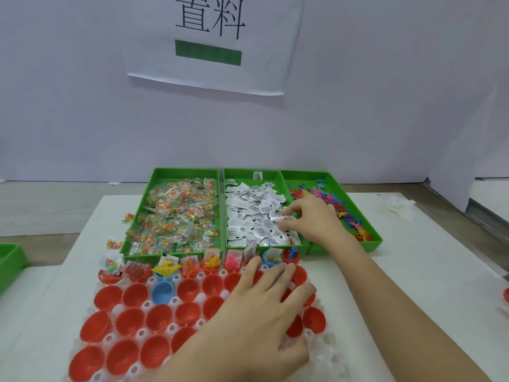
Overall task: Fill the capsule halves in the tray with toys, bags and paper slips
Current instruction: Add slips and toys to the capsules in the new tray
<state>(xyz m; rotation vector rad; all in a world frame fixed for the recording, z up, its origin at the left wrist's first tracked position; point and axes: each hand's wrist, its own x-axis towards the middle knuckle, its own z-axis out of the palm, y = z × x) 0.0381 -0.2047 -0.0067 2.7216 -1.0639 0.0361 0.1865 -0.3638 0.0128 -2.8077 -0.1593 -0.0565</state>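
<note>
—Three green bins, side by side at the far end of the white surface (pixel 413 257)?

—Yes, with their walls touching. The left bin (pixel 137 208) holds clear bags (pixel 176 216) of coloured beads, the middle bin (pixel 223 210) holds paper slips (pixel 253 213), and the right bin (pixel 358 205) holds small plastic toys (pixel 349 216). Their near rims sit just beside the far edge of the tray (pixel 330 359).

—And the tray?

—It is white, with rows of red capsule halves (pixel 135 295) lying open side up and a blue half (pixel 162 292) among them. In the far row (pixel 212 263), bags, slips and toys stick up above the rims. The nearer rows show their insides.

—Where are the hands?

—The left hand (pixel 264 301) lies flat on the right part of the tray, fingers straight and spread across several halves. The right hand (pixel 308 219) reaches over the near right corner of the middle bin, thumb and fingertips pinching one slip (pixel 286 217) on the pile.

—Any room at the sides?

—White surface shows to the right of the tray and bins, with a crumpled white thing (pixel 399 209) near its far right edge. Two loose bags (pixel 114 244) lie just left of the left bin. A fourth green bin (pixel 11 260) juts in at the left edge of view, well apart from the rest
</note>
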